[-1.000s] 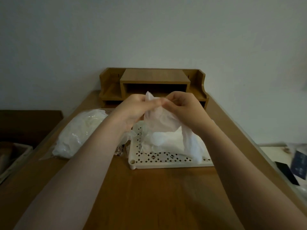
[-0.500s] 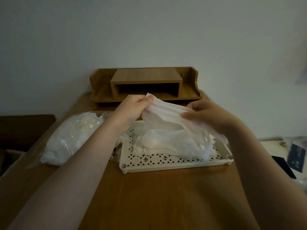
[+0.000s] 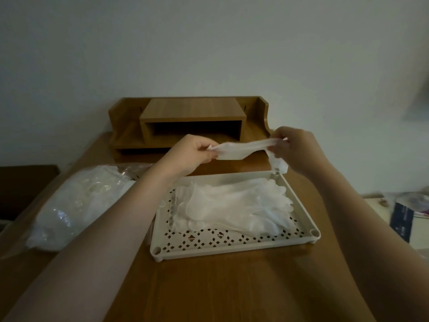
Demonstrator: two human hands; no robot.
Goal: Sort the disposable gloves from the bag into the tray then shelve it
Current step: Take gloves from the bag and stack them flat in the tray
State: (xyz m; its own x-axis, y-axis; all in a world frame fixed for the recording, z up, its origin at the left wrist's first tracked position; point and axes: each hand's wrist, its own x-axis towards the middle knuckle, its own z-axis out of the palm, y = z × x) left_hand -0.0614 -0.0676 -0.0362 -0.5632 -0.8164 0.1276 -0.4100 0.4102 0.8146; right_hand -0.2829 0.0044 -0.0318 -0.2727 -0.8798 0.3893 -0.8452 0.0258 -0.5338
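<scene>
While left hand (image 3: 192,152) and right hand (image 3: 293,147) pinch a glove (image 3: 241,148) taut above the tray (image 3: 234,248), sorting is midway; next, probably lay it flat on the pile (image 3: 232,205).

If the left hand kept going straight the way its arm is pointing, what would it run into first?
Probably the wooden shelf at the back of the desk. The left hand, pinching the glove, points up and away over the desk; nothing else seems to lie between, though depth is hard to judge.
</scene>
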